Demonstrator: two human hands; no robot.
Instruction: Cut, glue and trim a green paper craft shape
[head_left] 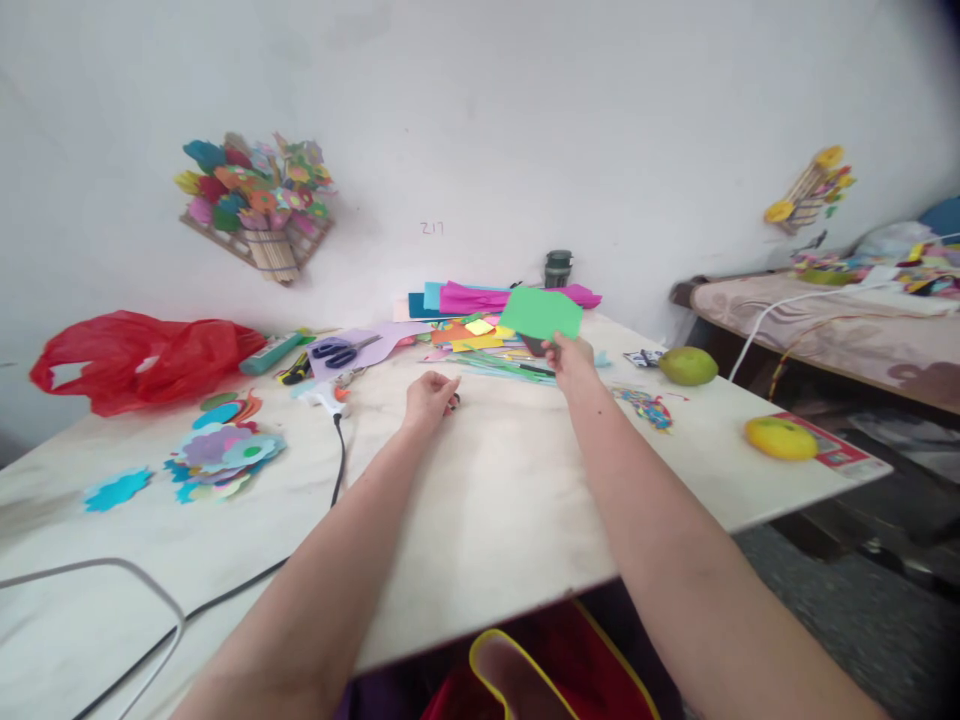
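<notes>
My right hand (571, 358) pinches the lower edge of a sheet of green paper (540, 312) and holds it up over a pile of coloured paper (472, 333). Nearer the table's middle, my left hand (431, 398) is closed, with the fingers curled. A small dark thing (452, 403) shows at its fingertips, too little of it to name. Left of that hand lie a white glue gun (328, 397) with a black cord and a pair of dark-handled scissors (345, 350) on lilac paper (401, 335). Thin green paper strips (510, 367) lie below the raised sheet.
Paper flower cutouts (225, 450), a red plastic bag (142, 355) and a teal bottle (271, 353) occupy the left side. Cords (180, 622) cross the front left. At right lie a green mango (688, 366) and a yellow fruit (780, 438) near the table edge.
</notes>
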